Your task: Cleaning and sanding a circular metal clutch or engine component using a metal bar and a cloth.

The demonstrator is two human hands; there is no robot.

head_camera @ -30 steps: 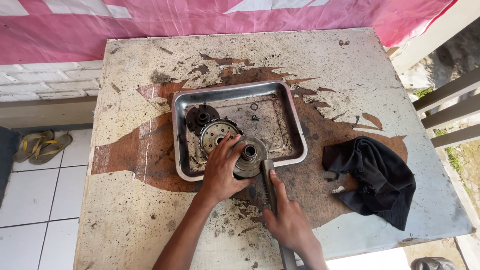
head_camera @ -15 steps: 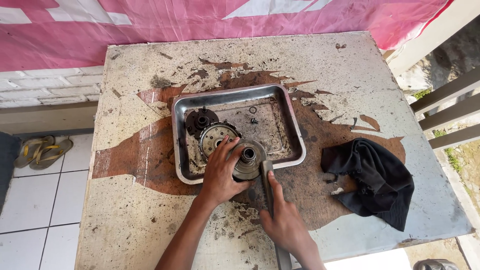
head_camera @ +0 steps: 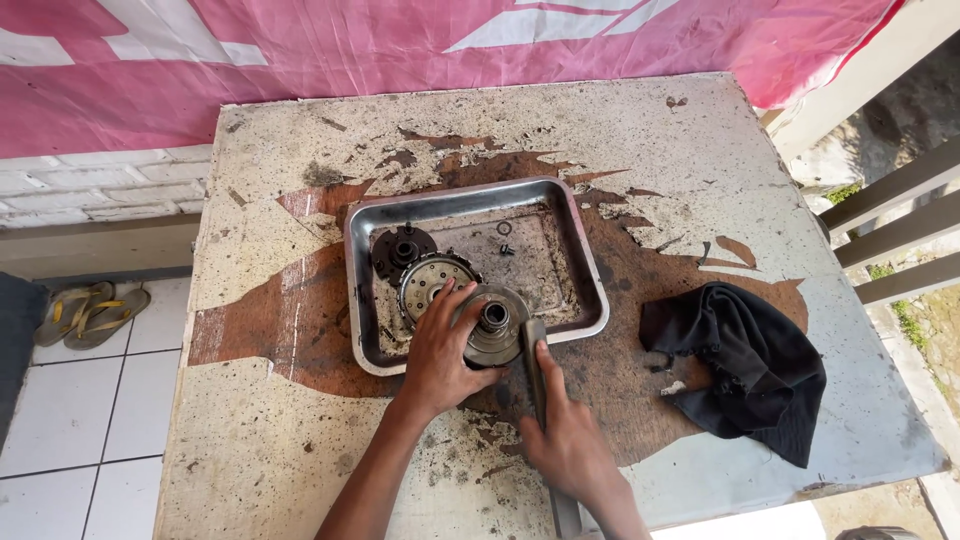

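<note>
Far left, on the tiled floor: a pair of sandals [head_camera: 90, 312], well apart from the work.

Worn table [head_camera: 300, 460], paint flaked, brown patches showing. Metal tray [head_camera: 365, 310] sits near its middle. Inside the tray, left part: a small dark gear hub [head_camera: 403, 250], and just beside it, lower right, a toothed round plate [head_camera: 432, 284]. Small loose rings [head_camera: 504, 238] lie on the tray floor further right.

Left hand [head_camera: 440, 355] reaches over the tray's near rim; fingers spread and curled around the left side of a round clutch drum [head_camera: 494, 322], gripping it. The drum rests at the tray's near edge, partly over the toothed plate.

Right hand [head_camera: 570, 440] is closed around the handle of a long dark tool [head_camera: 536, 372], index finger laid along the shaft. The tool's head touches the drum's right side; the handle's lower end runs out of view.

Right: crumpled black cloth [head_camera: 745, 365] on the table, apart from both hands.
</note>
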